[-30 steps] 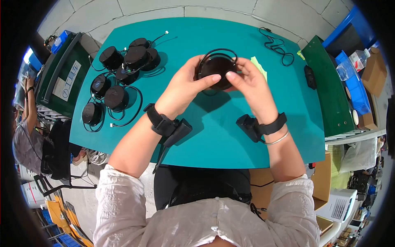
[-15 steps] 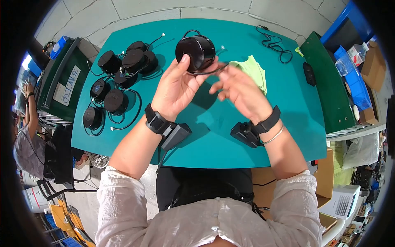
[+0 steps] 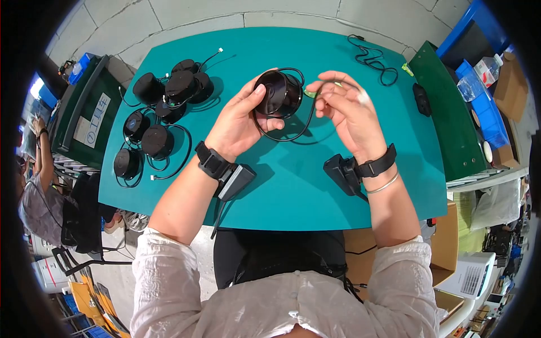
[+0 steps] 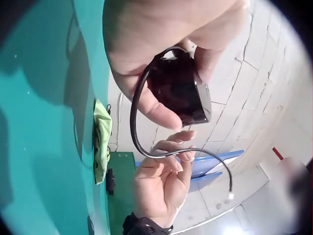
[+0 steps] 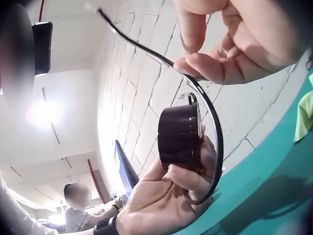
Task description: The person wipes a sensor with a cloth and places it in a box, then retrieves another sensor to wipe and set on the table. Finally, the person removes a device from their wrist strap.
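Observation:
A glossy, round black device [image 3: 280, 96] is held up over the table by my left hand [image 3: 234, 121], with the thumb on its face and the fingers round its side. From it a black cable [image 3: 301, 132] loops down and then up toward my right hand [image 3: 355, 115]. In the right wrist view the cable [image 5: 215, 127] crosses right at a fingertip of that hand, the fingers loosely bent. Its white plug [image 4: 231, 196] hangs free past the right hand in the left wrist view. A light green cloth [image 4: 101, 147] lies beyond, mostly hidden by the right hand in the head view.
Several similar black devices [image 3: 158, 141] with cables crowd the left of the green table [image 3: 293, 197]. A coiled black cord [image 3: 375, 62] lies at the back right, a small black box [image 3: 421, 99] at the right edge. Shelving with blue bins [image 3: 490, 124] flanks the table.
Both hands gripped the device a second ago; my right hand has let go and moved right to the cable, which now hangs loose from the device. My left hand keeps hold.

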`<action>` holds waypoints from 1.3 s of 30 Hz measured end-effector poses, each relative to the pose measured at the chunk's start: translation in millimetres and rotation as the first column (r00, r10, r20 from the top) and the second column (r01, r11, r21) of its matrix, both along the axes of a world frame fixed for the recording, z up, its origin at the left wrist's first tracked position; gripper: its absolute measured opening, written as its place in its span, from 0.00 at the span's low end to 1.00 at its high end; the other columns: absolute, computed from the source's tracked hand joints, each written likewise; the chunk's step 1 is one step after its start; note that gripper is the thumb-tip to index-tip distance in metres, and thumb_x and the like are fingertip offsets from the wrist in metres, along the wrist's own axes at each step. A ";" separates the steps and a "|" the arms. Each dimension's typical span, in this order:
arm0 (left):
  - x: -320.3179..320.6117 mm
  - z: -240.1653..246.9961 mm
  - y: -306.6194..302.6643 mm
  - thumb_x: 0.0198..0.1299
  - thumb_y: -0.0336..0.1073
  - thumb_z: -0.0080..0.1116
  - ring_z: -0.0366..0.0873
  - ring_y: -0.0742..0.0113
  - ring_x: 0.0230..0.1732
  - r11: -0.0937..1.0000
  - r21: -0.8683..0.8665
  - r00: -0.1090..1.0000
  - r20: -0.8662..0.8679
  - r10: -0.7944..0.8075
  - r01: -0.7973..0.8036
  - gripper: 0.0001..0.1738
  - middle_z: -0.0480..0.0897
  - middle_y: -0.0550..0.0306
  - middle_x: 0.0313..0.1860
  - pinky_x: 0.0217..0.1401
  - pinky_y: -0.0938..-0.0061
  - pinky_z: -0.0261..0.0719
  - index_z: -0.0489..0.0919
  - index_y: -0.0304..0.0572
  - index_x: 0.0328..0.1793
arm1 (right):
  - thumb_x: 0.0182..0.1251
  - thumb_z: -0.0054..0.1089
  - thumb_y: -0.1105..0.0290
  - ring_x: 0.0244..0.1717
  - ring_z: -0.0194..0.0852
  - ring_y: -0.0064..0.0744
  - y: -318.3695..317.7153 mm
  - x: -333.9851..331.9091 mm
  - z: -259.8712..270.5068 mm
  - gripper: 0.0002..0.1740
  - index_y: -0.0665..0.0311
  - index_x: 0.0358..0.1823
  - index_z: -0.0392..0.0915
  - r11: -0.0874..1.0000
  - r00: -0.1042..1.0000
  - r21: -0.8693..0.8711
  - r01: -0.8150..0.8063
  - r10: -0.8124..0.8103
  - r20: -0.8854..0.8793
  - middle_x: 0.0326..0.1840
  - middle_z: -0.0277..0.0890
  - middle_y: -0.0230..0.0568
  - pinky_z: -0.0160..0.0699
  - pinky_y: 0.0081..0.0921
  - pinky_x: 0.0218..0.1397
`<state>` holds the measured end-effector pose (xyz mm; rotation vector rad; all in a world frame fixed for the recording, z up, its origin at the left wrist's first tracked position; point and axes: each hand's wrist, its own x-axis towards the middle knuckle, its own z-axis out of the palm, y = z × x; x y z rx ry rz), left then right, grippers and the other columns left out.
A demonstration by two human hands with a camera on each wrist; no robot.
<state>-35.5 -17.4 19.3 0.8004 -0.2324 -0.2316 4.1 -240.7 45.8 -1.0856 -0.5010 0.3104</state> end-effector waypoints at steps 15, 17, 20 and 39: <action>-9.2 18.1 -3.5 0.64 0.42 0.58 0.77 0.83 0.33 0.904 0.426 0.998 -0.056 -0.004 0.028 0.27 0.82 0.63 0.43 0.23 0.87 0.68 0.71 0.43 0.68 | 0.71 0.57 0.70 0.27 0.73 0.18 1.4 4.0 -6.1 0.13 0.68 0.53 0.77 0.955 0.975 -0.195 0.223 -0.216 0.057 0.34 0.78 0.35 0.74 0.17 0.28; -8.8 14.5 -0.4 0.63 0.42 0.60 0.78 0.82 0.35 0.892 0.433 0.991 -0.095 -0.100 0.131 0.29 0.82 0.61 0.44 0.25 0.88 0.71 0.71 0.42 0.68 | 0.71 0.57 0.70 0.26 0.73 0.17 1.8 3.0 -5.5 0.13 0.68 0.52 0.78 0.948 0.969 -0.198 0.248 -0.241 0.061 0.33 0.77 0.34 0.73 0.17 0.27; -8.0 9.8 -0.2 0.58 0.43 0.65 0.82 0.80 0.39 0.874 0.422 0.970 -0.131 -0.203 0.240 0.34 0.82 0.58 0.47 0.29 0.90 0.78 0.69 0.38 0.68 | 0.73 0.55 0.67 0.25 0.69 0.15 6.0 -3.5 -4.2 0.14 0.67 0.54 0.78 0.946 0.981 -0.260 0.196 -0.188 0.056 0.32 0.76 0.31 0.68 0.14 0.26; -11.4 12.3 -9.2 0.67 0.54 0.55 0.76 0.63 0.62 0.938 0.313 0.987 0.005 -0.161 0.151 0.38 0.75 0.52 0.63 0.64 0.66 0.76 0.60 0.40 0.75 | 0.77 0.48 0.58 0.43 0.74 0.21 22.7 -14.7 -22.0 0.22 0.70 0.56 0.78 0.915 0.980 -0.393 0.089 -0.010 0.198 0.42 0.79 0.35 0.73 0.20 0.51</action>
